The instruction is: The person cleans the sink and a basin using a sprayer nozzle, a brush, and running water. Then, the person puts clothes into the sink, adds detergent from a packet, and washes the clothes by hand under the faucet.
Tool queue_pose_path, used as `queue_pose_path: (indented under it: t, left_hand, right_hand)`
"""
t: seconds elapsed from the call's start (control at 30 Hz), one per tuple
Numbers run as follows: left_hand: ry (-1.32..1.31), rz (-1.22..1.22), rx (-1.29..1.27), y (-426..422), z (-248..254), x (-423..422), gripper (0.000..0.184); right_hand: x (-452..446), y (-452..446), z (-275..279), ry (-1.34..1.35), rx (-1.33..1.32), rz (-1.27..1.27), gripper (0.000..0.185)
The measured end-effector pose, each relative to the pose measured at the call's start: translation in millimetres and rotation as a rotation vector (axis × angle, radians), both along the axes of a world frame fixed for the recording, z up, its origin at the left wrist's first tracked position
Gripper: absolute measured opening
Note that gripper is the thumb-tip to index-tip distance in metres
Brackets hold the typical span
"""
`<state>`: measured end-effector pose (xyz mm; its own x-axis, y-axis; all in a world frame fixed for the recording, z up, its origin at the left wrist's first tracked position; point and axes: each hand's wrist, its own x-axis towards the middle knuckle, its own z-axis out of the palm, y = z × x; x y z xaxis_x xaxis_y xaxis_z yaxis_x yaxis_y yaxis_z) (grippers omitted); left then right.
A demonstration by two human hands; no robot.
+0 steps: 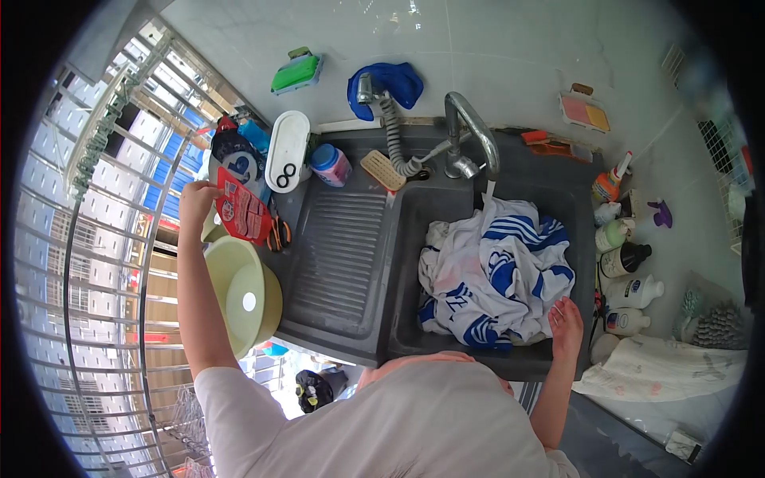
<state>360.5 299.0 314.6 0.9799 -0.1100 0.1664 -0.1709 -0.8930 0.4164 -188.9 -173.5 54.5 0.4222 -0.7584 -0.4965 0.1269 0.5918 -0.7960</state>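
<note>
My left hand (199, 203) is closed on the top corner of a red printed pouch (242, 210), left of the sink counter. Just below the pouch lie orange-and-black scissors (278, 233), and a pale yellow-green basin (267, 295) sits nearer to me. White and blue clothes (498, 271) are heaped in the dark sink basin (406, 319). At the right edge of the heap, my right hand (566, 319) holds nothing that I can see, its fingers loosely bent and apart. Over the clothes stands the metal faucet (478, 127), with what looks like water at its spout.
A ridged drainboard (335, 263) lies left of the sink. Behind it are a white oblong container (288, 151), a blue-lidded tub (331, 165) and a scrubbing brush (382, 170). Several bottles, including a dark one (624, 260), line the right side. Metal window bars (103, 319) run along the left.
</note>
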Motion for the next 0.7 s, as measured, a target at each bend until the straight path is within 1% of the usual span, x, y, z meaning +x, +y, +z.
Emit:
queue_pose_path:
  t: [0.1, 0.23, 0.33, 0.43, 0.47, 0.53, 0.6, 0.67, 0.7]
  left_hand:
    - [0.005, 0.130, 0.100, 8, -17, 31, 0.030]
    - [-0.020, 0.173, 0.150, 15, -48, 71, 0.032]
    - [-0.049, 0.170, 0.164, 9, -67, 90, 0.032]
    - [-0.077, 0.216, 0.144, 4, -79, 113, 0.033]
    - [-0.082, 0.155, 0.144, 5, -82, 120, 0.034]
    - [-0.127, 0.135, 0.172, -14, -74, 108, 0.034]
    - [-0.121, 0.173, 0.184, -35, -66, 94, 0.034]
    - [-0.145, 0.092, 0.146, -32, -74, 101, 0.035]
    - [-0.136, 0.085, 0.147, -31, -74, 105, 0.035]
  right_hand:
    - [0, 4, -2, 0.023, 0.004, -0.030, 0.030]
    - [6, 9, 2, 0.061, 0.009, -0.061, 0.030]
    - [20, 17, 7, 0.156, -0.058, -0.067, 0.029]
    - [41, 27, 13, 0.212, -0.221, 0.025, 0.024]
    - [50, 29, 15, 0.220, -0.281, 0.058, 0.023]
    - [74, 37, 18, 0.198, -0.465, 0.109, 0.018]
    - [95, 41, 20, 0.152, -0.604, 0.225, 0.018]
    - [122, 48, 29, 0.098, -0.693, 0.299, 0.020]
    - [134, 49, 40, 0.176, -0.854, 0.378, 0.023]
